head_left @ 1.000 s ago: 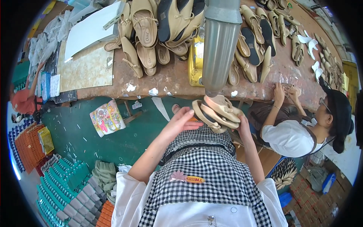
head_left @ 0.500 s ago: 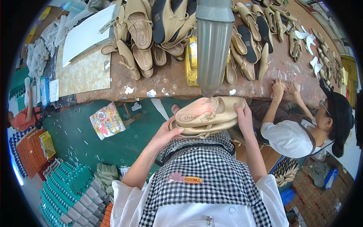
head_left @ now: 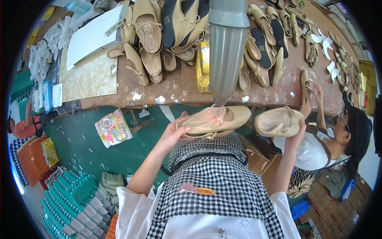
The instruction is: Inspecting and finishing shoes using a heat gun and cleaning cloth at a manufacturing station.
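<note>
Green flooring [head_left: 83,131] and a worn brown worktable [head_left: 187,93] piled with beige footwear [head_left: 147,36] framed a person in a black-and-white checked apron [head_left: 215,171], who held shoes in both hands. The left hand [head_left: 174,136] pinched a stack of buckled beige shoes [head_left: 230,117] at its left end, thumb on top, near the lower tip of a grey tube [head_left: 227,51] by the table's near edge. The right hand [head_left: 296,133] gripped a single beige shoe [head_left: 270,129] by its right end, apart from the stack; some of its fingers were hidden. At right, a co-worker [head_left: 308,150] in a white top handled another beige shoe [head_left: 305,85] at the table.
</note>
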{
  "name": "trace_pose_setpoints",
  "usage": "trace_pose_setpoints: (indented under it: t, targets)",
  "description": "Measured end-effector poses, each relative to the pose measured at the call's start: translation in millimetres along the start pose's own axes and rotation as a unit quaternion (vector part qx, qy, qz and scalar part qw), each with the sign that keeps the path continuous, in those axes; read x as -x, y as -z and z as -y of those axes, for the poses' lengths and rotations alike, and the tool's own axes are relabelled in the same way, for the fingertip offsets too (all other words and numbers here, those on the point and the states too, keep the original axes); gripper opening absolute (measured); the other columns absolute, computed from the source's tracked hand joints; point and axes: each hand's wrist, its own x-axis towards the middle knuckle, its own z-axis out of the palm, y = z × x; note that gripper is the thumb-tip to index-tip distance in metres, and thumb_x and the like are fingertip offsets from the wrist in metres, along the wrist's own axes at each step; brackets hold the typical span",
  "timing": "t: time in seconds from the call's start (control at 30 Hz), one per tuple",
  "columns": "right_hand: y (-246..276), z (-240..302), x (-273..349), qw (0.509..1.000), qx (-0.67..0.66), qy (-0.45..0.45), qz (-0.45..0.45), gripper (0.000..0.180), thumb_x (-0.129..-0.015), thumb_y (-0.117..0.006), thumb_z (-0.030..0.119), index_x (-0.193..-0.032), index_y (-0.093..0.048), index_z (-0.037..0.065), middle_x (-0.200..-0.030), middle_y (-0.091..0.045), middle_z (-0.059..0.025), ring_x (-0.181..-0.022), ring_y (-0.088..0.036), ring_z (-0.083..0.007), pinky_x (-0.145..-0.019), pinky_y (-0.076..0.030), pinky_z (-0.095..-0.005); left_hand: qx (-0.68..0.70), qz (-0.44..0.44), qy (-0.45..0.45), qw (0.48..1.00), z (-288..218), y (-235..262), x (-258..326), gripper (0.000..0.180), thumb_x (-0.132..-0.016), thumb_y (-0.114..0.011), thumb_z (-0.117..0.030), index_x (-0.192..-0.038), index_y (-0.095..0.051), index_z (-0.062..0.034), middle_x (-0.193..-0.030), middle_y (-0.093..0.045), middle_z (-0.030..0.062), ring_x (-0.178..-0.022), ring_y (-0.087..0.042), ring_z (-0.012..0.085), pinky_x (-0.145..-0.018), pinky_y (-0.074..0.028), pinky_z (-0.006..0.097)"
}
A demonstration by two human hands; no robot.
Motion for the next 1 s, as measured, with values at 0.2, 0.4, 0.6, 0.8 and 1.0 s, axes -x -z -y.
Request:
trace_pose_setpoints:
  t: [0.2, 0.4, 0.6, 0.8, 1.0]
  targets:
    - [-2.7, 3.3, 19.2, 0.997, -0.055, -0.047, 0.024, 0.048, -0.084, -0.044, 0.034, -0.118, -0.049, 0.001, -0.114, -0.057, -0.0133, -0.105, -0.055, -0.0251, -0.093, -0.043, -0.0376, 0.004, 0.021, -0.012, 1.000, -15.3, -4.6, -6.5, 0.055, -0.081, -0.057, -0.021, -0.127, -0.039, 0.0054, -0.119, -0.052, 0.0155, -0.103, -0.057, 0.0218, -0.082, -0.053, 0.034]
    - [-57.4, -47.9, 49.3, 0.937, 0.058, -0.131, 0.320, 0.046, -0.089, -0.053, 0.030, -0.124, -0.045, 0.000, -0.129, -0.048, -0.0153, -0.118, -0.047, -0.0249, -0.100, -0.037, -0.0364, -0.144, 0.085, -0.162, 0.972, -10.8, -39.0, 4.1, 0.051, -0.074, -0.068, -0.011, -0.120, -0.048, -0.0013, -0.109, -0.058, 0.0085, -0.100, -0.056, 0.0165, -0.089, -0.043, 0.028]
    - [-28.2, -47.3, 35.0, 0.953, -0.085, -0.087, 0.277, 0.041, -0.088, -0.057, 0.021, -0.124, -0.043, 0.008, -0.132, -0.043, -0.0204, -0.121, -0.043, -0.0307, -0.102, -0.036, -0.0432, -0.047, 0.056, -0.092, 0.993, 5.5, -7.0, 0.3, 0.043, -0.090, -0.055, -0.024, -0.122, -0.045, 0.0015, -0.113, -0.056, 0.0118, -0.106, -0.054, 0.0183, -0.081, -0.052, 0.031]
    - [22.4, -18.8, 7.8, 0.983, -0.084, 0.018, 0.161, 0.034, -0.090, -0.054, 0.018, -0.120, -0.044, 0.006, -0.122, -0.047, -0.0155, -0.105, -0.049, -0.0230, -0.089, -0.043, -0.0381, 0.070, 0.027, 0.030, 0.997, -2.2, -10.1, -9.9, 0.059, -0.095, -0.039, -0.041, -0.127, -0.037, 0.0077, -0.113, -0.054, 0.0199, -0.097, -0.061, 0.0255, -0.075, -0.057, 0.031]
    - [19.8, -4.2, 14.4, 0.989, -0.097, 0.057, -0.098, 0.025, -0.092, -0.052, 0.016, -0.110, -0.052, 0.000, -0.096, -0.058, -0.0086, -0.080, -0.056, -0.0118, -0.070, -0.049, -0.0269, 0.099, 0.052, 0.038, 0.993, -20.8, -13.7, -16.3, 0.062, -0.096, -0.028, -0.046, -0.131, -0.032, 0.0049, -0.115, -0.054, 0.0218, -0.093, -0.063, 0.0295, -0.073, -0.057, 0.032]
